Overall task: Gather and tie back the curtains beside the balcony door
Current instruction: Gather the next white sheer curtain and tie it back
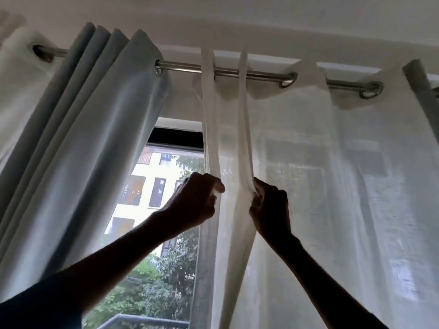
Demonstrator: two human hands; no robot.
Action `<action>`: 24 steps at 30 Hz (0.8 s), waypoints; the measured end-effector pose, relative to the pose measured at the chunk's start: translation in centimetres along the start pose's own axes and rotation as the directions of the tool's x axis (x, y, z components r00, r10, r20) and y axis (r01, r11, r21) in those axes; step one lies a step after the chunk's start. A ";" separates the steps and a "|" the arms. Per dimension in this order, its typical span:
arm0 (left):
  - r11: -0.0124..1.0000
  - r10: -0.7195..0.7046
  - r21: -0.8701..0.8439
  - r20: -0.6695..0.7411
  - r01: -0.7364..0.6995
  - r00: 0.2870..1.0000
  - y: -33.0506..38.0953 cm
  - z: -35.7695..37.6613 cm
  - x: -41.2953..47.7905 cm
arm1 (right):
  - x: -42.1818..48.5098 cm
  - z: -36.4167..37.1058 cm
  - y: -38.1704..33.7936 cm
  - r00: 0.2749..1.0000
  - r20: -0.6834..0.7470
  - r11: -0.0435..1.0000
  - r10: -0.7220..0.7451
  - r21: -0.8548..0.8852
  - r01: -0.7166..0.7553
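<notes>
A sheer white curtain hangs from a metal rod and covers the right side of the window. Its left edge is bunched into two folds. My left hand pinches the outer fold at its edge. My right hand grips the second fold just to the right, with fabric bunched between its fingers. Both hands are raised, level with each other and close together. A thick pale blue curtain hangs gathered in deep pleats at the left of the rod.
Between the two curtains the balcony door glass shows a pale building and green trees outside. A grey railing runs along the bottom. Another grey-blue curtain edge hangs at the far right. The ceiling is close above the rod.
</notes>
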State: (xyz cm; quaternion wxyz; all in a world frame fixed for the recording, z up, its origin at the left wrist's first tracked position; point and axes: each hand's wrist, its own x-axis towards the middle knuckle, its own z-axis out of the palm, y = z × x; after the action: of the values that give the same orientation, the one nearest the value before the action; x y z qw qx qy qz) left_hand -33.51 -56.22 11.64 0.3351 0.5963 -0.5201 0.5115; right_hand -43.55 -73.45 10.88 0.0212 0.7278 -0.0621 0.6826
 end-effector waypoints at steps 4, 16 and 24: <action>0.997 -0.006 -0.076 0.015 0.007 1.000 1.4 2.3 -1.8 | -3.8 -1.4 -0.6 0.999 -0.005 0.999 -0.051 0.010 0.051; 0.986 0.042 -0.159 -0.018 -0.044 0.999 2.3 1.8 -3.4 | -7.5 -1.1 -3.7 0.990 0.057 0.991 -0.131 0.049 0.128; 0.981 0.085 -0.184 0.162 -0.055 0.983 2.1 0.2 -3.8 | -8.0 -0.9 -4.9 0.973 0.073 0.975 -0.220 0.056 0.216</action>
State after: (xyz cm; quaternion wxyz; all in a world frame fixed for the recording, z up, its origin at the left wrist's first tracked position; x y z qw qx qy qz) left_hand -35.28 -55.87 7.68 0.3236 0.5863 -0.6111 0.4219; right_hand -44.30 -67.98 3.23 0.0763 0.7570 0.0335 0.6481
